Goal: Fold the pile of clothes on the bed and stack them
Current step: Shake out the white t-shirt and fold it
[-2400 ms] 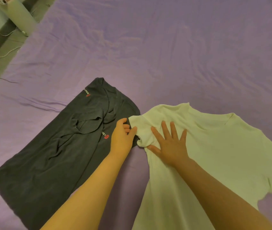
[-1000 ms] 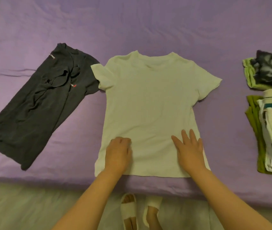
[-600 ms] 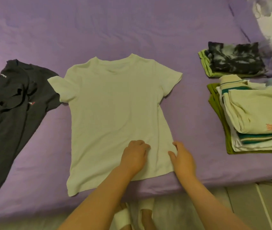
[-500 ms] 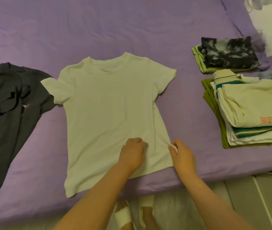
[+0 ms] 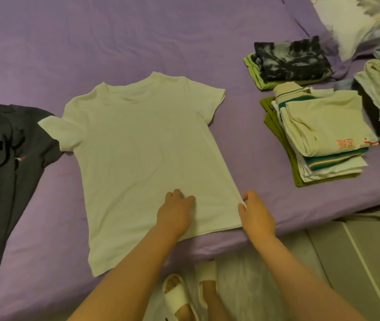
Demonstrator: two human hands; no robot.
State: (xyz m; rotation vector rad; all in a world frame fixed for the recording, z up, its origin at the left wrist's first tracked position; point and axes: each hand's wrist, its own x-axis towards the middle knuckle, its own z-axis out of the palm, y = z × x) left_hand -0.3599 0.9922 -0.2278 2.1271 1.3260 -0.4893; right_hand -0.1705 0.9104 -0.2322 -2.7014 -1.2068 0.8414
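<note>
Here a white T-shirt (image 5: 147, 158) lies spread flat on the purple bed (image 5: 138, 38), its collar away from the person and its hem near the bed's edge. The left hand (image 5: 175, 213) rests knuckles-up on the lower part of the shirt, fingers curled under so whether they hold cloth cannot be told. The right hand (image 5: 257, 213) pinches the shirt's right side edge near the hem. A dark T-shirt (image 5: 6, 163) lies crumpled to the left, cut off by the frame. To the right sit a folded stack (image 5: 318, 137) and a tie-dye folded pile (image 5: 288, 60); further clothes at the far right are cropped.
</note>
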